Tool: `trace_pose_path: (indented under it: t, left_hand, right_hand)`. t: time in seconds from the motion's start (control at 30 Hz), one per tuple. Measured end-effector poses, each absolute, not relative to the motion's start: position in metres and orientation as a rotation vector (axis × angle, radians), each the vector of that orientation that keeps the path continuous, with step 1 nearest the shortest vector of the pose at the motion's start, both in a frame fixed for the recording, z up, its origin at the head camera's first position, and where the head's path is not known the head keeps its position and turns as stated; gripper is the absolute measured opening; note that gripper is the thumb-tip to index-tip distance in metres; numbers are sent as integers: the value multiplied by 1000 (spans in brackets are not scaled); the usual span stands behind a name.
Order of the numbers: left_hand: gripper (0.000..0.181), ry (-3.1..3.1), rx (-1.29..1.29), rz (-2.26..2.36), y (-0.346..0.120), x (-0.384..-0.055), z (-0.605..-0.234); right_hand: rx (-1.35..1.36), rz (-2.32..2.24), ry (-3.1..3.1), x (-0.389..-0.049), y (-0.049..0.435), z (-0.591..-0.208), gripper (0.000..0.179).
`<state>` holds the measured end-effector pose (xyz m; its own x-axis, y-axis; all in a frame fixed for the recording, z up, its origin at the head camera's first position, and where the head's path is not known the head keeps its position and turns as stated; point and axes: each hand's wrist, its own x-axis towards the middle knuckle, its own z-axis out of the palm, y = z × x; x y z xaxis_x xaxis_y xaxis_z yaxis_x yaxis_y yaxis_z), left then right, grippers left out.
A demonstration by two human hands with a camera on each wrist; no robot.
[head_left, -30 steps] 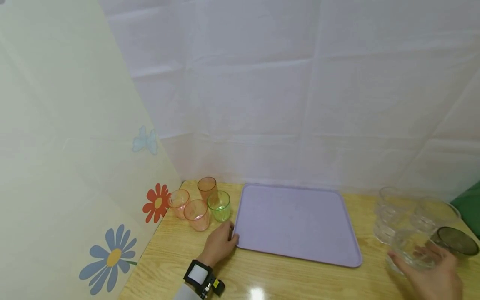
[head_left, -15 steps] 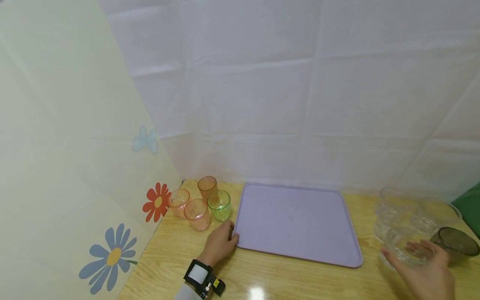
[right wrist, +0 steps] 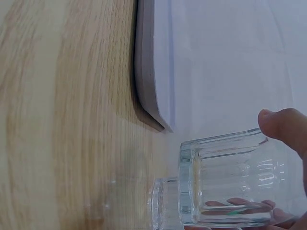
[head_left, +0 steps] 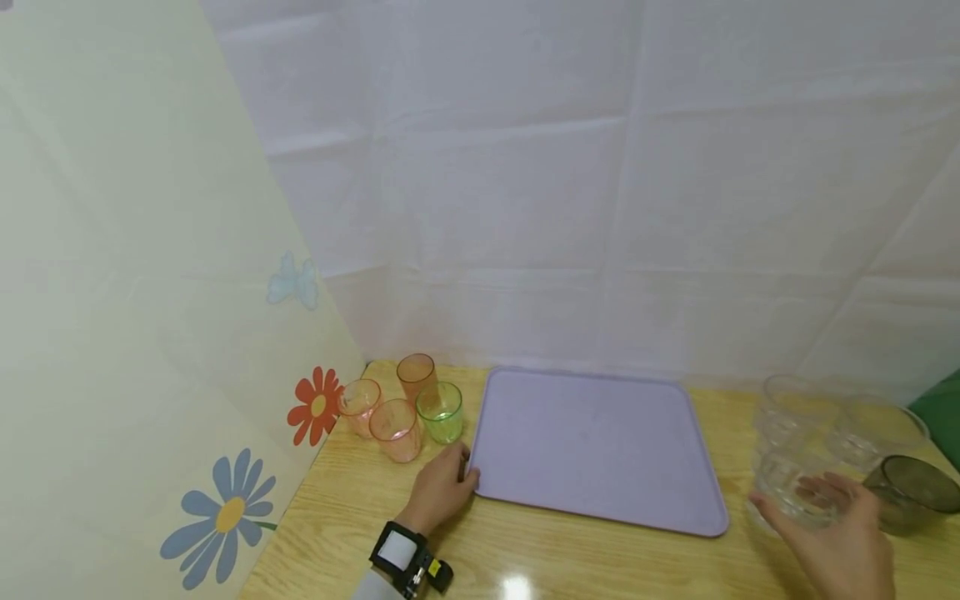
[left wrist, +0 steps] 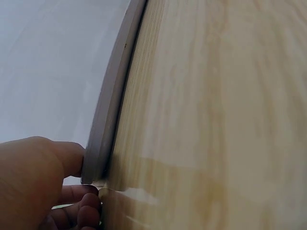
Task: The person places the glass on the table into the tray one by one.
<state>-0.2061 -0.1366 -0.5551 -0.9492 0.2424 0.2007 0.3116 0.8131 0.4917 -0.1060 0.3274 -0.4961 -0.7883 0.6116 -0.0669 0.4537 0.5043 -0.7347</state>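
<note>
My left hand (head_left: 441, 489) is at the near left corner of a flat lilac tray (head_left: 592, 450). In the left wrist view, the thumb presses on the tray's rim (left wrist: 106, 105) and the other fingers curl by its end. My right hand (head_left: 840, 525) grips a clear drinking glass (right wrist: 225, 177), thumb on one side and fingers round the other. In the right wrist view the glass's thick base stands off the wooden table (right wrist: 57, 120). A second clear glass (right wrist: 165, 203) shows partly behind it.
Several tinted tumblers, orange (head_left: 396, 432) and green (head_left: 441, 417) among them, stand left of the tray. A smoky dark glass (head_left: 911, 496) and more clear glasses (head_left: 862, 429) stand at the right. Something green (head_left: 941, 408) is at the right edge, and a white sheet (head_left: 570, 208) hangs behind.
My right hand has shifted left with the clear glass, away from the smoky glass and a little nearer the tray. The left hand keeps its place at the tray's corner.
</note>
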Motion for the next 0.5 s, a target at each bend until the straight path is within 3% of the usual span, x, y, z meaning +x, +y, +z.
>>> trace_pose_path:
  t: [0.5]
  left_hand:
    - [19,-2875,-430,-804,-136,-205,-555]
  right_hand:
    - [-801,1252,-2543,-109,323,-486,117]
